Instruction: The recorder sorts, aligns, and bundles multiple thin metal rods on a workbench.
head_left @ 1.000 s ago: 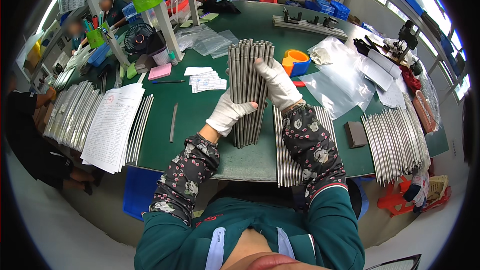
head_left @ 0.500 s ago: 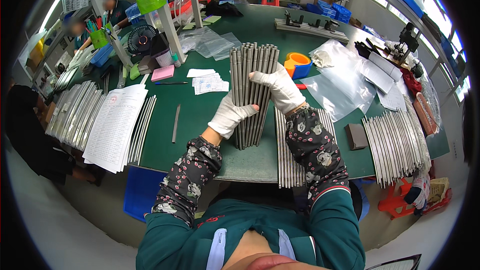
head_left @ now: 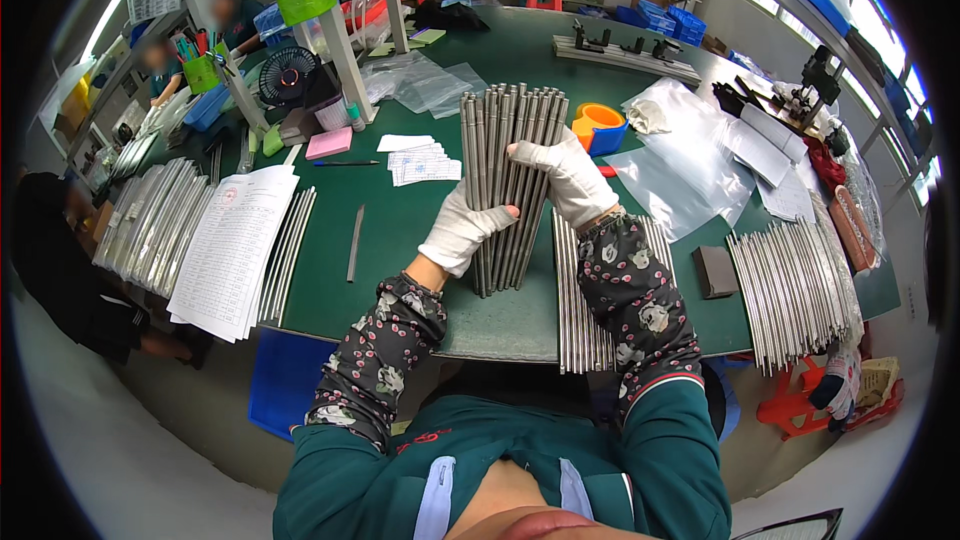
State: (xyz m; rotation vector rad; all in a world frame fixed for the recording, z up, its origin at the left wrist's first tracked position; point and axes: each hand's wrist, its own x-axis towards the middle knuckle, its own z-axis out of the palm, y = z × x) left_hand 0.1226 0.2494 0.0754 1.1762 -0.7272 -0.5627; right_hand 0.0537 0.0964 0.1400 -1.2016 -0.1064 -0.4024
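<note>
Both hands are wrapped around a bundle of metal rods (head_left: 487,165), which stands slightly tilted over the green table (head_left: 330,275); whether its lower ends touch the tabletop I cannot tell. The left hand (head_left: 460,232), in a white glove with the thumb tip bare, holds the bundle's left side lower down, its thumb laid across the front. The right hand (head_left: 568,175), gloved the same way, grips the bundle's right side higher up, thumb also across the front. Both hands are open only as wide as the bundle; the fingers behind it are mostly hidden, so their exact curl cannot be told. Left of the bundle lie white paper slips (head_left: 424,170), a single thin strip (head_left: 355,243) and, farther out, a pen (head_left: 346,163), a pink notepad (head_left: 329,144) and printed sheets (head_left: 225,250) beside more rods. Just right of the bundle's top is an orange and blue tape holder (head_left: 600,128). Below and right of it, a row of rods (head_left: 578,315) lies partly under the right forearm, and well to its right sit a brown block (head_left: 714,272) and another row of rods (head_left: 790,295)
</note>
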